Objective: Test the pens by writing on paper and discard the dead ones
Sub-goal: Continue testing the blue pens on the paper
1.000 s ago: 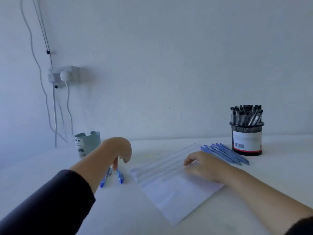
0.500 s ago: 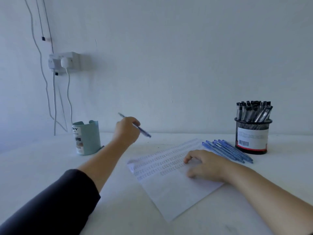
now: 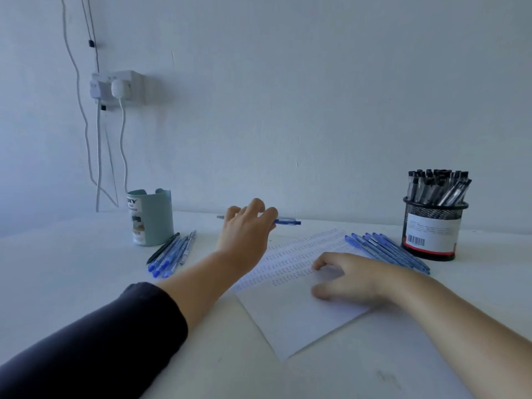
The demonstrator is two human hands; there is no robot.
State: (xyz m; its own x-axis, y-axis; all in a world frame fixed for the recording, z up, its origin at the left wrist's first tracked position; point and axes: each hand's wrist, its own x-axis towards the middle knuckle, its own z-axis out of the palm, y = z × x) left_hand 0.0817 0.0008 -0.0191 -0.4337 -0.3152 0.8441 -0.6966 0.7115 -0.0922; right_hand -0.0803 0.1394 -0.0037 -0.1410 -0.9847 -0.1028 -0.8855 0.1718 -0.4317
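Note:
My left hand holds a blue pen level, above the far edge of the paper. That white sheet carries rows of small written marks across its upper half. My right hand rests on the sheet with fingers spread and lightly bent, holding nothing. Several blue pens lie in a row to the right of the sheet. Another bunch of pens lies on the table left of my left arm. A black mesh cup full of black-capped pens stands at the far right.
A pale green holder stands at the back left by the wall. Above it a wall socket has a plug in it, with cables hanging down. The white table runs up against the white wall.
My left hand picked a pen from the left bunch, lifted it and carried it right, over the top of the paper. The right hand stayed on the sheet.

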